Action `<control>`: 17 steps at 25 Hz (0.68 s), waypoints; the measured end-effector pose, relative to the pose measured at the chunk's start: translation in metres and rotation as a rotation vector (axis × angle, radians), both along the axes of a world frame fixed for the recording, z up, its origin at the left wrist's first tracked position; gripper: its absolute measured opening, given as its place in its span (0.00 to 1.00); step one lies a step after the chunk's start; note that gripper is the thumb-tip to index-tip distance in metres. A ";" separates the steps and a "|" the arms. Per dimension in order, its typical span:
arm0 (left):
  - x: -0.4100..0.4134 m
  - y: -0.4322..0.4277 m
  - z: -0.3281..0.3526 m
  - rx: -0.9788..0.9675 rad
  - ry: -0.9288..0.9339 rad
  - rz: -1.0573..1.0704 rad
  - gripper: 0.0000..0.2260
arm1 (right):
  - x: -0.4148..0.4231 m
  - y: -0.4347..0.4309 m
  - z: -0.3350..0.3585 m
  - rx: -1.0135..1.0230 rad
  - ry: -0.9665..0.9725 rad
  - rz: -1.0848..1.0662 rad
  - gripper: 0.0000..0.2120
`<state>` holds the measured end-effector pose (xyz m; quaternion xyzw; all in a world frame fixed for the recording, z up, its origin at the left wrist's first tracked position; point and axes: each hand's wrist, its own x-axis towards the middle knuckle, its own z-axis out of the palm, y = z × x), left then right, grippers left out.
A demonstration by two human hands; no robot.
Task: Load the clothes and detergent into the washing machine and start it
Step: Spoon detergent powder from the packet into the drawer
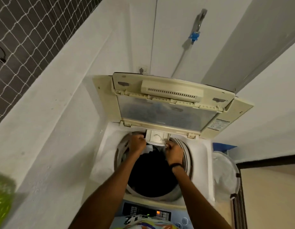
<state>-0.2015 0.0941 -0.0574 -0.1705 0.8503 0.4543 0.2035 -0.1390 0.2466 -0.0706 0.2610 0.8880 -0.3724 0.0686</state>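
A cream top-loading washing machine (203, 152) stands below me with its lid (168, 113) folded up against the wall. Dark clothes (151, 176) fill the drum. At the drum's far rim a pale detergent drawer (155, 137) sticks out. My left hand (137, 143) grips the drawer's left side with curled fingers. My right hand (174, 152) holds its right front corner, a dark band on that wrist. The control panel (146, 211) at the near edge shows a lit orange display. What is inside the drawer is hidden.
A white laundry basket (225, 172) stands to the right of the machine, with a blue item (224, 146) behind it. A tap with a blue fitting (194, 36) and hose hang on the back wall. A green blurred object (3, 195) sits at lower left. A netted window (23, 38) is upper left.
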 end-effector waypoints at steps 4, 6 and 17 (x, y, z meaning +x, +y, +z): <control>-0.002 0.002 -0.016 0.002 -0.018 0.041 0.08 | 0.025 -0.004 -0.014 0.004 0.041 0.057 0.17; -0.004 0.001 -0.021 0.002 -0.010 0.062 0.11 | 0.027 -0.004 -0.020 0.014 0.123 0.071 0.17; 0.006 0.003 -0.023 -0.060 0.040 -0.020 0.20 | 0.016 -0.005 -0.022 0.131 0.113 0.168 0.18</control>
